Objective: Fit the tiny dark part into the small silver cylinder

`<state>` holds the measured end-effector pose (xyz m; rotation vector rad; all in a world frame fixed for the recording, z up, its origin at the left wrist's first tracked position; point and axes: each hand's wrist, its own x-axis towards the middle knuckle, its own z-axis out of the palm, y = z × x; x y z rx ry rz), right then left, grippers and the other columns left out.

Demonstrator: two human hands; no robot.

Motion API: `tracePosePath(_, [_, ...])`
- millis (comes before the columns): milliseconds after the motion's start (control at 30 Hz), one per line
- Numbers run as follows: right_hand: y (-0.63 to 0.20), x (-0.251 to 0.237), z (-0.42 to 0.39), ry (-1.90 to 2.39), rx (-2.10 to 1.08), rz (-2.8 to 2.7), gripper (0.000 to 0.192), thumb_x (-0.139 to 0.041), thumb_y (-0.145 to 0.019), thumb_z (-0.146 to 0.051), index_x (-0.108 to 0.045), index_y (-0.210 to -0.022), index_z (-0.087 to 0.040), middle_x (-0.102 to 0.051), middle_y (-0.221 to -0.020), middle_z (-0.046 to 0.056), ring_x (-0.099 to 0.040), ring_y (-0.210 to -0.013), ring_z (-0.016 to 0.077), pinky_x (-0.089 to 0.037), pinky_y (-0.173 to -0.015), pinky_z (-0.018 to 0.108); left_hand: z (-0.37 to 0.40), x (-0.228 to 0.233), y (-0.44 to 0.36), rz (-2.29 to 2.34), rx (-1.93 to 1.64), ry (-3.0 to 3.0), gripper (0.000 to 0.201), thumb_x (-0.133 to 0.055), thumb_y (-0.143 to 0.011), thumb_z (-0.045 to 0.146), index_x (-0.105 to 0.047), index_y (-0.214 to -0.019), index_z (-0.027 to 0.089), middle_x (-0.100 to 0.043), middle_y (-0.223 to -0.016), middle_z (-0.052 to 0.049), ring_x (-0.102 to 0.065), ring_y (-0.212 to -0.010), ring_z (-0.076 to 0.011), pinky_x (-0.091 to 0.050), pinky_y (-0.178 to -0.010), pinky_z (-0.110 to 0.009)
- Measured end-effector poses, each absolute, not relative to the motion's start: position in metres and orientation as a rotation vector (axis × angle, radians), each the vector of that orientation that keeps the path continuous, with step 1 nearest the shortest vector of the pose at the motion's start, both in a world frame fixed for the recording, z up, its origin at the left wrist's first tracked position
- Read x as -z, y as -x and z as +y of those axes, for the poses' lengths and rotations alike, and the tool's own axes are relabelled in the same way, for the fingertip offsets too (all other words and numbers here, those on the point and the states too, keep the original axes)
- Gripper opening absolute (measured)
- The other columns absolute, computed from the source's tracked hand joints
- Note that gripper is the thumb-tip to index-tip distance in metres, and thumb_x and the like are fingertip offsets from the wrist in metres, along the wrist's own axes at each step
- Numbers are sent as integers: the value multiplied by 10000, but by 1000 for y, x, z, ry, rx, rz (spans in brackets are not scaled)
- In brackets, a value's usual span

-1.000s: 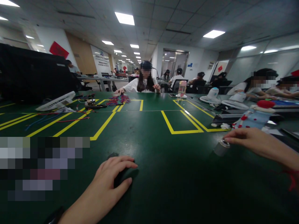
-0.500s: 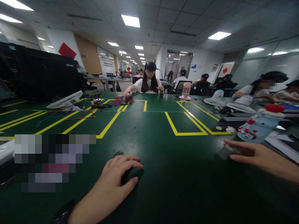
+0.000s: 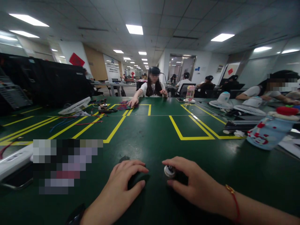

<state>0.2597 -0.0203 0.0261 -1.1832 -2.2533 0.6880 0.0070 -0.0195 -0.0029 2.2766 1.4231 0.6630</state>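
My left hand [image 3: 122, 184] rests on the green table [image 3: 152, 137], cupped over a small dark object [image 3: 134, 181] that is mostly hidden under the fingers. My right hand [image 3: 192, 184] is beside it and holds a small cylinder with a silver-white cap [image 3: 169, 171] between thumb and fingers. The two hands are close together near the front edge. A red string bracelet [image 3: 233, 198] sits on my right wrist.
A light-blue bottle with red marks [image 3: 269, 131] lies at the right. Yellow tape lines [image 3: 187, 128] mark the table. A white fan [image 3: 75, 107] and coloured wires [image 3: 89, 120] lie at back left. A person [image 3: 152, 87] sits across; others sit at the right.
My right hand has carried the small cylinder from the right side of the table leftward to a spot beside my left hand. The left hand has stayed put.
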Motion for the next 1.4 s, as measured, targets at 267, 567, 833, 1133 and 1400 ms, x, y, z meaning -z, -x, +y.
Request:
tracePosePath(267, [-255, 4, -22, 1108, -745, -2121, 432, -583, -784, -230, -491, -1207, -235, -548, -1122, 36, -532, -996, 128, -453, -900, 292, -27, -21, -37, 1333, -825, -2231, 240, -542, -891, 287, -595, -1124, 311, -644, -1154, -11, -546, -1087, -238, -405, -966, -432])
tracePosePath(567, [-254, 11, -22, 1065, -901, -2067, 493, -612, -766, -241, -423, -1220, -207, -542, -1141, 60, -542, -999, 140, -462, -887, 299, -25, -42, -77, 1181, -988, -2167, 157, -574, -876, 164, -694, -792, 218, -679, -853, -13, -617, -830, -175, -484, -762, -297])
tracePosePath(833, [-255, 3, -31, 1135, -763, -2153, 371, -554, -757, -194, -468, -1117, -210, -555, -1059, 27, -541, -931, 119, -466, -839, 268, -22, -25, -52, 1304, -777, -2147, 179, -618, -817, 130, -663, -948, 244, -691, -893, 9, -620, -850, -189, -476, -790, -324])
tracePosePath(1133, [-336, -1, -14, 1515, -320, -1974, 496, -561, -801, -425, -449, -1254, -256, -539, -1226, 55, -565, -1062, 183, -489, -887, 319, -26, -6, -33, 1254, -674, -2114, 527, -631, -815, 194, -469, -1289, 359, -605, -1214, -1, -574, -1078, -208, -448, -964, -391])
tracePosePath(1400, [-491, 6, -21, 2074, -122, -1529, 568, -544, -775, -516, -438, -1247, -217, -642, -867, 122, -611, -561, 212, -492, -511, 323, -11, 3, 16, 1435, -762, -1944, 417, -527, -893, 362, -459, -1300, 303, -624, -1165, -50, -587, -1104, -243, -461, -974, -444])
